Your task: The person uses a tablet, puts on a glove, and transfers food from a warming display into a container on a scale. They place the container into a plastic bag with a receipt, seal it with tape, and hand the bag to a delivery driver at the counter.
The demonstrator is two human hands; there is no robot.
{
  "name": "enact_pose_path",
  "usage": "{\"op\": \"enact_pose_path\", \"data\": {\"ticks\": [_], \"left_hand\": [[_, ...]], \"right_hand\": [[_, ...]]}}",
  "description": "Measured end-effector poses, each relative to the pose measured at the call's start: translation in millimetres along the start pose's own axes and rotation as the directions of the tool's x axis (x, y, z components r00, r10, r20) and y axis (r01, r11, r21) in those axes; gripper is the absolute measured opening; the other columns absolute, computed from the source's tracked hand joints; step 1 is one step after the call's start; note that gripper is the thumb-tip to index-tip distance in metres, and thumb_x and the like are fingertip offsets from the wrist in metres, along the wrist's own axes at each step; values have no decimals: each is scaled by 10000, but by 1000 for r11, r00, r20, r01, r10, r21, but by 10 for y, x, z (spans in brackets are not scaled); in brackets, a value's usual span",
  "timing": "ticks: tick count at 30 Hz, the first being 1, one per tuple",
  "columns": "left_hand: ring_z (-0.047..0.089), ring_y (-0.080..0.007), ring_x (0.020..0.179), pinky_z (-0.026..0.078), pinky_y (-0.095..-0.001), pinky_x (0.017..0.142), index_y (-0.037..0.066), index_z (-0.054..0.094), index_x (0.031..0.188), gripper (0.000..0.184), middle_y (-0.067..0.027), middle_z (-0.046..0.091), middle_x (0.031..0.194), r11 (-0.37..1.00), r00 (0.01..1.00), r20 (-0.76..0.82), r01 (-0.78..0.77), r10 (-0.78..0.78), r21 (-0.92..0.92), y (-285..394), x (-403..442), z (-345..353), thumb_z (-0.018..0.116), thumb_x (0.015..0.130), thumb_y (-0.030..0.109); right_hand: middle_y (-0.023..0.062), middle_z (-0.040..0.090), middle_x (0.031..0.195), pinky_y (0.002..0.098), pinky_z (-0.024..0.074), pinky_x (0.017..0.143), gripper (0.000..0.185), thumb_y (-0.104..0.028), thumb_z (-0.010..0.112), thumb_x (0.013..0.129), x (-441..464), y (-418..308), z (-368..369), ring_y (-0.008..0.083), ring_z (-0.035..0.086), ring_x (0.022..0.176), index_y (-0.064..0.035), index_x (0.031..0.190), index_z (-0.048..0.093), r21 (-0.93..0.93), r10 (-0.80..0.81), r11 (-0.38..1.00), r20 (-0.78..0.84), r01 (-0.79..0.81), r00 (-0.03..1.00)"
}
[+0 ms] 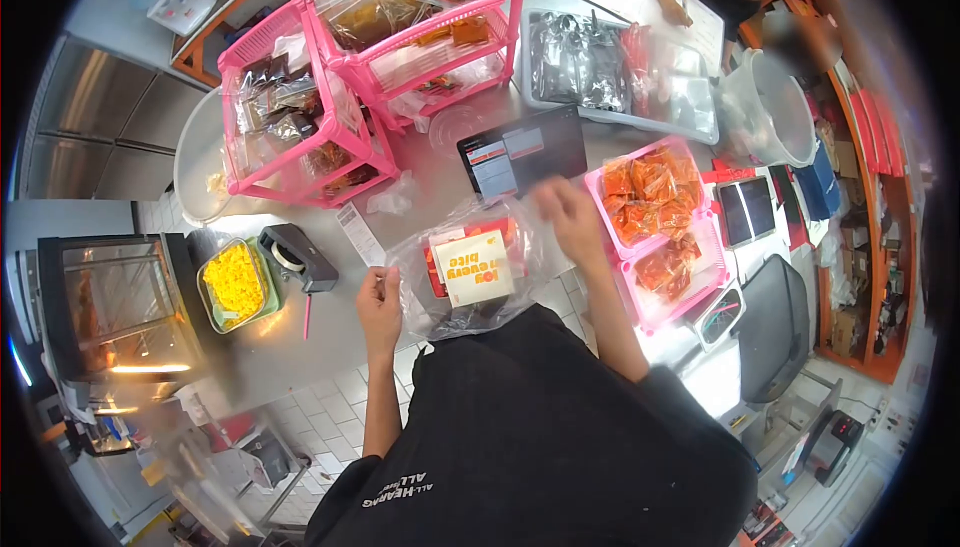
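A clear plastic bag (410, 299) lies on the steel counter in front of my body. In it rests a cream box (472, 267) with orange lettering, with something red beneath it. My left hand (378, 299) is closed, its fingers pinching the bag's left edge. To the right of the bag, my right hand (568, 215) is raised near the tablet (525, 152); its fingers look curled but are smeared by motion. Whether they hold anything cannot be made out. A printed receipt (360, 235) lies beyond my left hand.
Pink baskets (385, 72) of packed sauces stand at the back left, pink trays (655, 297) of orange-red packets at right. A tray (240, 287) of yellow food sits by a tape dispenser (298, 259). Behind packed black cutlery (575, 57), another person's hand (678, 15) writes on paper.
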State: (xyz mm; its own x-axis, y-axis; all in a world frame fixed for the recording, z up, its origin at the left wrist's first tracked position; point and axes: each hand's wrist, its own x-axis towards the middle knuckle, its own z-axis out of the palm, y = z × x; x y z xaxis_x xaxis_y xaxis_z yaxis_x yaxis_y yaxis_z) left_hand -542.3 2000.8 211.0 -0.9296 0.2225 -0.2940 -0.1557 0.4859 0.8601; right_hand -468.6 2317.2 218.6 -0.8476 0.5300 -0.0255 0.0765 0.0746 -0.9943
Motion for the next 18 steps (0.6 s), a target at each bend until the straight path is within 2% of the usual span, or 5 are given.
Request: {"op": "enact_pose_path", "data": {"ticks": [3, 5, 10, 17, 18], "left_hand": [[574, -106, 764, 434, -248, 647, 21, 631, 1003, 196, -30, 623, 813, 971, 910, -340, -216, 237, 99, 491, 9, 15, 624, 954, 211], [590, -126, 788, 451, -264, 685, 15, 636, 1002, 190, -47, 642, 837, 954, 899, -319, -282, 299, 100, 513, 84, -38, 639, 938, 194], [620, -160, 833, 474, -302, 778, 2, 653, 992, 168, -76, 678, 879, 924, 916, -124, -373, 380, 80, 807, 37, -41, 666, 900, 142], [632, -155, 787, 490, -278, 727, -3, 654, 973, 129, -70, 667, 850, 914, 919, -138, -386, 370, -120, 713, 368, 15, 672, 882, 87], [641, -156, 804, 492, -280, 725, -2, 654, 985, 136, -70, 673, 866, 924, 932, -169, -348, 322, -160, 816, 446, 43, 673, 878, 79]], "right_hand": [[141, 694, 1005, 384, 485, 853, 331, -350, 609, 921, 1133, 97, 466, 255, 631, 977, -51, 1007, 722, -256, -184, 933, 261, 252, 948], [177, 649, 1184, 451, 392, 1035, 435, -450, 577, 905, 1893, 493, 908, 329, 538, 1192, -77, 1087, 706, -421, -223, 691, 649, 587, 728], [136, 580, 1334, 465, 326, 1105, 373, -356, 550, 910, 2459, 643, 1716, 328, 437, 1318, -140, 1187, 676, -773, 144, 373, 595, 513, 791], [195, 570, 1333, 432, 391, 1063, 472, -376, 621, 891, 2026, 657, 1161, 308, 548, 1222, -35, 1216, 653, -411, -15, 734, 787, 541, 617], [166, 608, 1284, 408, 410, 1038, 411, -300, 621, 897, 1907, 325, 1094, 269, 564, 1197, -25, 1201, 658, -268, 20, 890, 831, 369, 556]]}}
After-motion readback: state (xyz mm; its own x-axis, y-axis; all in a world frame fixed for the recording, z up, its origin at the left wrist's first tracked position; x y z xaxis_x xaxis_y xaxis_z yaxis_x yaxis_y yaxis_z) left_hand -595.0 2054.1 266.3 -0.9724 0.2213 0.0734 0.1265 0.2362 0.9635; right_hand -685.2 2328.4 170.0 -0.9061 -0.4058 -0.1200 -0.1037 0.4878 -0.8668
